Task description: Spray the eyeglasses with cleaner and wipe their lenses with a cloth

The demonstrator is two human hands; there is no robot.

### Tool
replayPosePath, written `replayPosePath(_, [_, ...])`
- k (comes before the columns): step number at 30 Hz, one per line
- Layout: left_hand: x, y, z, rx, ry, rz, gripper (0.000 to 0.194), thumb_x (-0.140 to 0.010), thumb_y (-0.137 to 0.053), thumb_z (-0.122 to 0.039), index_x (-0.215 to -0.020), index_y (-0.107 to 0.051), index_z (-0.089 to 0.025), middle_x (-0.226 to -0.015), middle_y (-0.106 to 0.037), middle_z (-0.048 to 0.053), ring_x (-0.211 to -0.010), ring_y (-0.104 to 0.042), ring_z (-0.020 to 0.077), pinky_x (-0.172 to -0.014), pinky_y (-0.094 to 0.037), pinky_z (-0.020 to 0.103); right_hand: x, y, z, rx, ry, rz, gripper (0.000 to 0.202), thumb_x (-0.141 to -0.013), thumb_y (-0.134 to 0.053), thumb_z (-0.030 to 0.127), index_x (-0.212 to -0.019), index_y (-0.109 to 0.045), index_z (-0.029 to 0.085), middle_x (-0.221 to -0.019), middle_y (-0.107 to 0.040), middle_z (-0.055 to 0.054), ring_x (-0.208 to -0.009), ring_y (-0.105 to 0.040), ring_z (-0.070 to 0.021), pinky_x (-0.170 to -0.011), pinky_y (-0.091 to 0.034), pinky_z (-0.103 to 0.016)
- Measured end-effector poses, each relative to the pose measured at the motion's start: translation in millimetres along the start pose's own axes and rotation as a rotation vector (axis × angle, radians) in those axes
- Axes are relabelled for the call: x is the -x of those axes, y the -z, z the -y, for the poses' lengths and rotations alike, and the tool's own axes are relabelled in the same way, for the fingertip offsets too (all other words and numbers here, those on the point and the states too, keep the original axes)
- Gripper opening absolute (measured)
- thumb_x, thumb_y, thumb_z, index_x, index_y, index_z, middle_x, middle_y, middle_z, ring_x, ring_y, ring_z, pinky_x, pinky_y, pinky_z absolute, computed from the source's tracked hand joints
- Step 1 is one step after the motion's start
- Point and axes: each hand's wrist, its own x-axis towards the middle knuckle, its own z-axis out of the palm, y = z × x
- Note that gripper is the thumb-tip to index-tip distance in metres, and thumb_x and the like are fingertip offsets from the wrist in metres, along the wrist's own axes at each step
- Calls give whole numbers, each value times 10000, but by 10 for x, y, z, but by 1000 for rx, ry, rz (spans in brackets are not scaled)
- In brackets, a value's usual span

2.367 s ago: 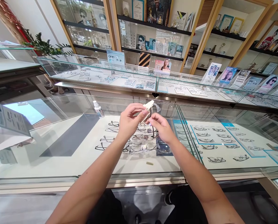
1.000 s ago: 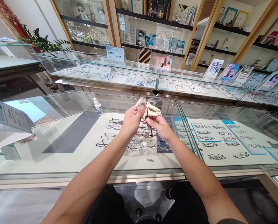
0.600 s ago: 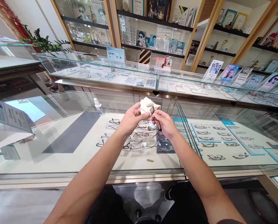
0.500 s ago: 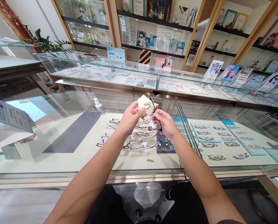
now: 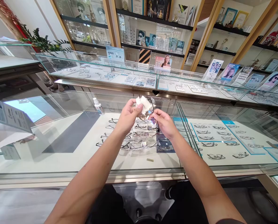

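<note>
Leftward, bottle (image 5: 98, 106): one, standing on the glass counter (image 5: 87, 161);
left hand (image 5: 129, 115): raised, pinching one white cloth (image 5: 143, 104) between thumb and fingers;
held glasses (image 5: 152, 105): one pair, above the counter, against the cloth;
right hand (image 5: 163, 122): raised, fingers curled, gripping them.

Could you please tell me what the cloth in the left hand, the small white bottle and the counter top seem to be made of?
Cloth: soft, matt fabric, judging by its folds; the exact fibre isn't clear.
Bottle: probably plastic, opaque white and smooth-looking, with a printed label.
Counter top: apparently clear, glossy glass, given its greenish edges and reflections.
</note>
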Motion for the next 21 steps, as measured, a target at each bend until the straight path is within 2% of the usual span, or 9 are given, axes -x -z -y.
replayPosePath(2, [-4, 8, 4, -7, -20, -10, 537, -838, -860, -686, -993, -634, -224, -732, -644, -22, -618, -532, 119, -614, -423, 241, 1, 4, -1, 12, -9, -9, 347, -914, -797, 554, -858, -666, 238, -858, -676, 0, -756, -496, -159, -751, -407, -302])
replayPosePath(4, [-10, 18, 12, -11, -38, -20, 529, -852, -837, -700, -962, -638, -222, -738, -635, -23, -603, -513, 110, -597, -417, 237, 4, 6, -4, 46, -9, -5, 368, -914, -786, 584, -867, -665, 240, -874, -680, -5, -777, -509, -166, -775, -420, -308])
replayPosePath(7, [-11, 24, 20, -18, -22, -6, 494, -842, -888, -615, -963, -620, -217, -704, -642, -34, -563, -503, 95, -572, -404, 225, 15, 3, -6, 92, 1, 33, 373, -936, -762, 602, -886, -668, 244, -901, -693, -13, -840, -548, -180, -829, -434, -318])
replayPosePath(12, [2, -14, 2, 12, 20, -22, 561, -750, -982, -529, -1005, -609, -196, -778, -747, 7, -623, -641, 125, -612, -489, 239, 35, -14, 20, 141, 29, 65, 381, -942, -761, 608, -880, -643, 250, -944, -715, -29, -878, -558, -192, -839, -433, -332])
replayPosePath(17, [24, -67, -20, -4, 60, 37, 552, -733, -994, -497, -1033, -659, -175, -712, -745, 6, -557, -626, 129, -567, -463, 244, 28, -24, 47, 171, 13, 64, 436, -890, -790, 655, -866, -641, 246, -906, -682, -20, -850, -551, -187, -833, -445, -337])
replayPosePath(21, [34, -77, 11, -25, 80, 68, 514, -750, -979, -496, -1045, -738, -151, -748, -757, 30, -581, -604, 118, -562, -436, 235, 8, -24, -5, 137, -5, 51, 418, -868, -818, 621, -852, -655, 237, -850, -642, 3, -806, -527, -167, -802, -441, -322])
